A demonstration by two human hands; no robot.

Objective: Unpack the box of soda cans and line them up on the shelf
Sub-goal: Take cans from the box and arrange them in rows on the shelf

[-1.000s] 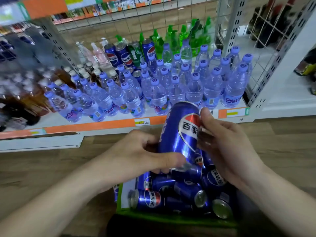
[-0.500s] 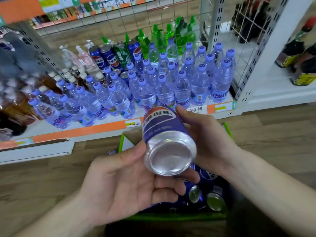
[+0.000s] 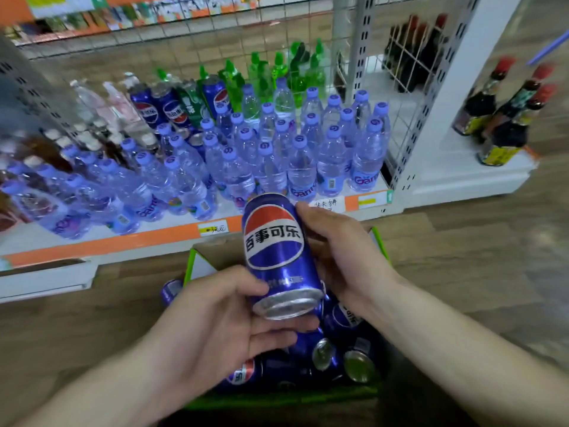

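A blue soda can (image 3: 278,254) with a red, white and blue logo is upright above the box, its silver base toward me. My left hand (image 3: 215,325) grips its lower end, thumb on the front and fingers under the base. My right hand (image 3: 341,257) holds its right side with fingers curled round the back. Below them the green-edged cardboard box (image 3: 197,266) holds several more blue cans (image 3: 341,315) lying jumbled. On the low white shelf (image 3: 101,238), three blue soda cans (image 3: 172,110) stand at the back behind the water bottles.
Rows of clear water bottles with purple caps (image 3: 271,158) fill the shelf front. Green bottles (image 3: 277,72) stand behind them against a wire grid. Dark sauce bottles (image 3: 505,118) sit on a side shelf at right. One blue can (image 3: 170,290) lies outside the box. Wooden floor surrounds the box.
The can has been turned from base-toward-me to upright with its logo facing me. It sits a little higher and nearer the shelf edge. Both hands stay on it.
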